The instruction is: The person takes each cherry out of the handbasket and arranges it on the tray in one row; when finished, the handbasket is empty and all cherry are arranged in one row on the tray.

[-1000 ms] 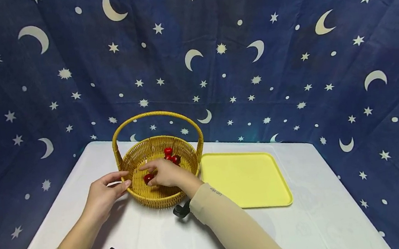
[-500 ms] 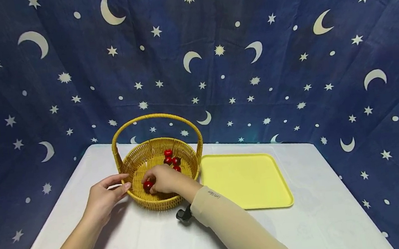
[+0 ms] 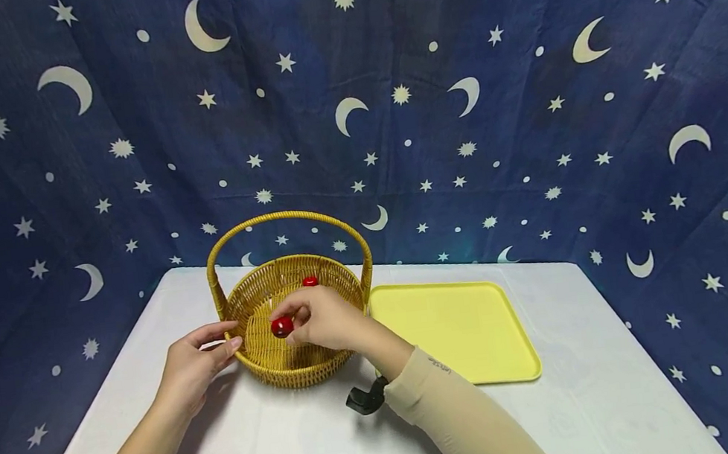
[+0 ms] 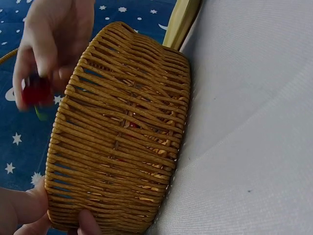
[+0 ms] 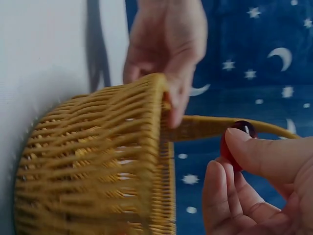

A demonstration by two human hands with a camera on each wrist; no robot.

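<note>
The right hand pinches a small shiny dark-red fruit, cherry-like, between thumb and fingers. In the head view this hand is over the yellow wicker basket; the left wrist view shows the fruit beyond the basket's rim, blurred, with a bit of green below it. The left hand grips the basket's left rim near the foot of the handle, its fingers reaching over the edge in the right wrist view. Inside the basket another red fruit shows; the right hand hides part of the interior.
A shallow yellow tray lies to the right of the basket on the white-covered table. The basket's tall arched handle stands upright. A dark blue curtain with moons and stars hangs behind.
The right hand has lifted the red fruit from the basket's floor and drawn it up and slightly right. The left hand stays at the rim.
</note>
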